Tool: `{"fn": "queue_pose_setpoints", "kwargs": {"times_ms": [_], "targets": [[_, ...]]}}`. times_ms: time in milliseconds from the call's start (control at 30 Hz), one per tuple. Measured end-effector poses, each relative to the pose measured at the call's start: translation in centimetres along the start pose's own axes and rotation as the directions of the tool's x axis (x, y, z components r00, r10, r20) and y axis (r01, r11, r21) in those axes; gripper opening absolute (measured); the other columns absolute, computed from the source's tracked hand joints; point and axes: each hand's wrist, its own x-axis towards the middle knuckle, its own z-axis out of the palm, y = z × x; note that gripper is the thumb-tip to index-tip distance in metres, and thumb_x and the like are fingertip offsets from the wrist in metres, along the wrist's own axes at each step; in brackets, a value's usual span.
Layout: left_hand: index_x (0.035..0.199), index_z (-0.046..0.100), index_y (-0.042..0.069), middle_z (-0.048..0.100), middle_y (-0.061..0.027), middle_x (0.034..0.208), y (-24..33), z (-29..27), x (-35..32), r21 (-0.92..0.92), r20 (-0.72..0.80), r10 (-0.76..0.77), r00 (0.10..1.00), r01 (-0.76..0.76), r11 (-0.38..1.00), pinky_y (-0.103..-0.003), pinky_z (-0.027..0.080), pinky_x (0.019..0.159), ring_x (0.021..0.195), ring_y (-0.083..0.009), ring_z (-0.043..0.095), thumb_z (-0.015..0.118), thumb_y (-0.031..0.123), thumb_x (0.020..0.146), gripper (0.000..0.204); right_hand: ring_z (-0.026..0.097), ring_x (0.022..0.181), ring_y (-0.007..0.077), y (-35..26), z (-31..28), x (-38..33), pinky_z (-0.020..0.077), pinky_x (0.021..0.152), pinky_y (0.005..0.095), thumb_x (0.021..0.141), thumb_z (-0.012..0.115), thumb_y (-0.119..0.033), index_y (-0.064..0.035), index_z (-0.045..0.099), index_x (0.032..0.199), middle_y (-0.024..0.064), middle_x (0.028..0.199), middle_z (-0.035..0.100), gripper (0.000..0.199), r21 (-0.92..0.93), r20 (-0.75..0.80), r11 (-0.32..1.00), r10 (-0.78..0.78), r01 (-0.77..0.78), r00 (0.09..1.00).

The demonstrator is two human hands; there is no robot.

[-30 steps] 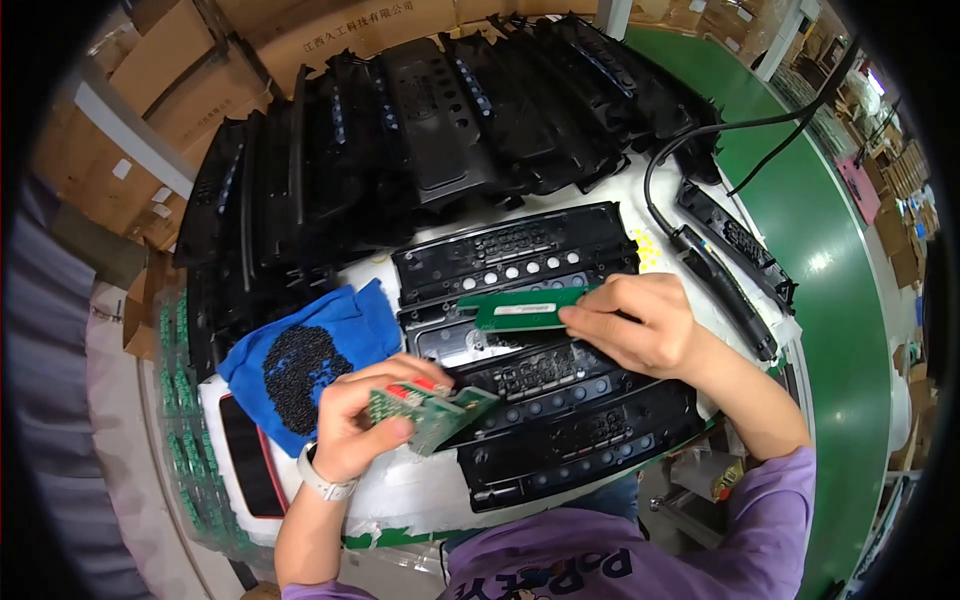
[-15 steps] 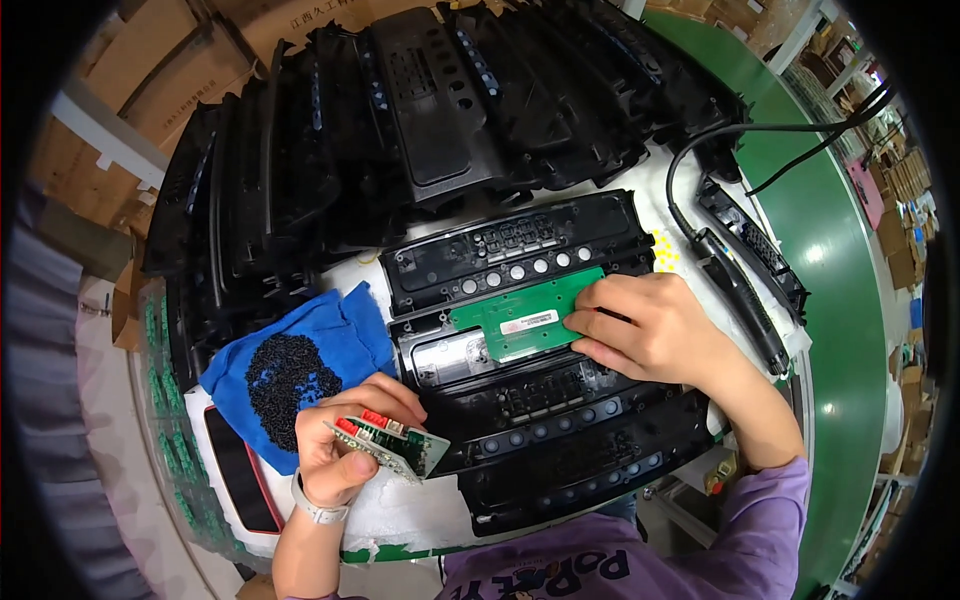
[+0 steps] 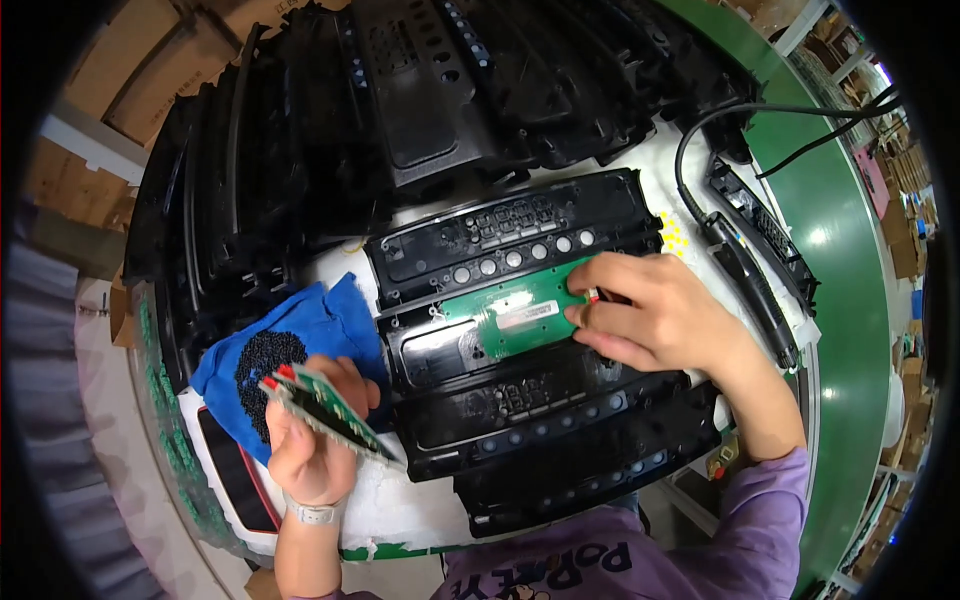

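My right hand (image 3: 660,315) grips the right end of a green circuit board (image 3: 520,318), which bears a white label and lies in a black plastic panel (image 3: 430,358). A small red and white connector shows between these fingers. At the lower left, my left hand (image 3: 318,450) is closed around a few circuit boards (image 3: 335,415) with red connectors, held up on edge over the blue cloth's side. Above the green board is another black panel (image 3: 510,235) with a row of round silvery buttons. Below it sits a similar panel (image 3: 540,410) with dark buttons.
Small black screws (image 3: 265,370) are heaped on a blue cloth (image 3: 335,310). A red-edged phone-like slab (image 3: 235,470) lies left. A corded black electric screwdriver (image 3: 745,285) rests at right. Black plastic housings (image 3: 440,120) crowd the back. Small yellow dots (image 3: 675,235) lie near the panel's end.
My left hand has moved left toward the screws, tipping its boards more upright. The green board sits lower in its panel, with my right fingers more spread at its right end.
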Motion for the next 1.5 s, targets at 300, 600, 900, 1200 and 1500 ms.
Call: {"fn": "queue_pose_setpoints", "kwargs": {"times_ms": [300, 600, 900, 1200, 1500], "targets": [[0.125, 0.041, 0.004, 0.056, -0.0066, 0.099, 1.0, 1.0, -0.7, -0.016, 0.084, 0.010, 0.996, -0.009, 1.000, -0.030, 0.047, 0.076, 0.083, -0.0151, 0.055, 0.061, 0.024, 0.088, 0.047, 0.060, 0.071, 0.0248, -5.8, 0.2, 4.1, 0.0492, 0.058, 0.0357, 0.077, 0.064, -0.010, -0.0006, 0.062, 0.089, 0.0080, 0.083, 0.058, 0.015, 0.320, -0.075, 0.945, 0.096, -0.067, 0.993], [0.119, 0.045, 0.006, 0.058, -0.0071, 0.101, 1.8, 3.3, -2.4, 0.050, -0.076, 0.117, 0.990, -0.113, 0.992, -0.031, 0.045, 0.087, 0.092, -0.0153, 0.056, 0.057, 0.031, 0.092, 0.038, 0.057, 0.089, 0.0138, -11.9, 4.2, 8.2, 0.0490, 0.076, 0.0276, 0.089, 0.061, -0.020, -0.0007, 0.029, 0.137, 0.0111, 0.119, 0.050, 0.061, 0.793, 0.098, 0.589, 0.131, -0.157, 0.987], [0.121, 0.046, 0.004, 0.059, -0.0068, 0.110, 2.2, 3.1, -2.6, -0.025, -0.070, 0.155, 0.985, -0.157, 0.987, -0.029, 0.047, 0.088, 0.100, -0.0152, 0.058, 0.057, 0.022, 0.092, 0.036, 0.053, 0.060, 0.0020, -12.8, 4.0, 8.3, 0.0420, 0.048, 0.0175, 0.090, 0.057, -0.018, -0.0007, 0.055, 0.111, 0.0002, 0.083, 0.062, 0.028, 0.926, 0.191, 0.237, 0.375, -0.293, 0.907], [0.112, 0.053, 0.003, 0.061, -0.0021, 0.099, 2.4, 2.8, -3.0, 0.279, -0.077, 0.253, 0.964, -0.223, 0.934, -0.022, 0.045, 0.078, 0.087, -0.0080, 0.057, 0.053, 0.008, 0.090, 0.023, 0.065, 0.077, 0.0297, -8.7, -1.5, 3.6, 0.0504, 0.070, 0.0332, 0.081, 0.059, -0.004, -0.0001, 0.062, 0.104, 0.0164, 0.089, 0.066, 0.024, 0.346, -0.028, 0.895, 0.311, -0.282, 0.950], [0.100, 0.053, 0.002, 0.062, -0.0046, 0.096, 1.6, 3.6, -3.0, 0.286, -0.142, 0.218, 0.966, -0.170, 0.943, -0.021, 0.042, 0.080, 0.086, -0.0076, 0.055, 0.059, 0.006, 0.087, 0.014, 0.058, 0.081, 0.0310, -7.4, 0.6, 0.9, 0.0456, 0.078, 0.0387, 0.079, 0.060, -0.003, 0.0001, 0.063, 0.102, 0.0150, 0.085, 0.062, 0.023, 0.270, 0.191, 0.939, 0.166, -0.214, 0.967]]}}
